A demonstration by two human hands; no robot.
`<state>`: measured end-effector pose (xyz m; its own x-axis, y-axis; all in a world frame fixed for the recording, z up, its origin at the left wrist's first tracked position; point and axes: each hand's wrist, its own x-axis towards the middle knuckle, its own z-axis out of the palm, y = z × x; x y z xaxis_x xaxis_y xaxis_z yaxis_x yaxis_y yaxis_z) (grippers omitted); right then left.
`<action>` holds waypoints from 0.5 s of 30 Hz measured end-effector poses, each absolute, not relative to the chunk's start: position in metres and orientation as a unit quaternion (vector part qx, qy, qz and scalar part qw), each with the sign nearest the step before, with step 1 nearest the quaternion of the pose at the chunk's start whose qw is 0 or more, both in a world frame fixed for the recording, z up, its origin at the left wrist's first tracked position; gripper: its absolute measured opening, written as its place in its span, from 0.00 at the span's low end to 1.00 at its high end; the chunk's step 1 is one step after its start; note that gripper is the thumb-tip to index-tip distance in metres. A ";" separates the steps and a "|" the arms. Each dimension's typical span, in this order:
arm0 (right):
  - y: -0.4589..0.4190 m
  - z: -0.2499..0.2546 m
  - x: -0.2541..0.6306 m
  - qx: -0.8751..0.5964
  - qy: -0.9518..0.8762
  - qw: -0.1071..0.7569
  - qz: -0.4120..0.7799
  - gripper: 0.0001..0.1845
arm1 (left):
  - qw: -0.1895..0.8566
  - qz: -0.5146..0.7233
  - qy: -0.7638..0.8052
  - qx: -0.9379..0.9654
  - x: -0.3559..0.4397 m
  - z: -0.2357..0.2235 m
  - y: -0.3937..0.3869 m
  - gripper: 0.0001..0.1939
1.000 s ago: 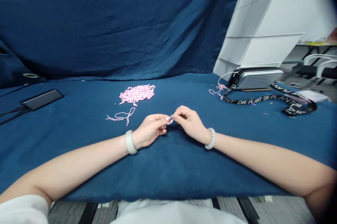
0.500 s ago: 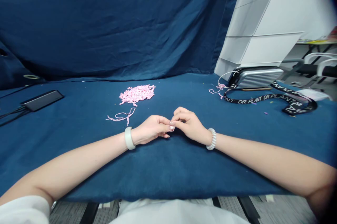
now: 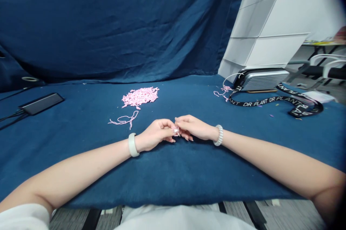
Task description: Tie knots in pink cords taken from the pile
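My left hand (image 3: 158, 134) and my right hand (image 3: 193, 128) meet just above the blue cloth (image 3: 173, 172). The left thumb and forefinger are pinched round something small and pale, too small to name. My right fingertips touch beside that pinch, its fingers curled and partly hidden under the hand; what they grip, if anything, does not show. Beyond my left hand lies a heap of small pink pieces (image 3: 140, 96), like bits of yarn. Loose pink yarn strands (image 3: 124, 119) lie between the heap and my left wrist.
A flat dark device (image 3: 41, 104) with cables sits at the left. On the right are a ridged silver case (image 3: 266, 79), a black lettered lanyard (image 3: 259, 102) and pink yarn scraps (image 3: 224, 91). Behind hangs a blue curtain (image 3: 116, 25); a white panel (image 3: 278, 50) stands at the right.
My right hand has turned over to a flatter pose, its fingers now pointing down beside the left fingertips. The left hand keeps its pinch, nearly in place.
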<state>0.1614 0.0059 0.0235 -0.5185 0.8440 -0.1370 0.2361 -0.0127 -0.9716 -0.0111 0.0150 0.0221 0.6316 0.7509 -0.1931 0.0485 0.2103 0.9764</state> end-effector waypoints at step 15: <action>0.013 0.019 0.170 -0.362 -0.604 0.258 0.661 0.18 | 0.688 0.287 0.356 0.564 -0.011 0.022 0.014 0.13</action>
<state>0.1699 0.0133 0.0195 -0.6044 0.7788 -0.1675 0.0970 -0.1368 -0.9858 -0.0105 0.0136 0.0224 0.5817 0.7960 -0.1674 0.0075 0.2006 0.9796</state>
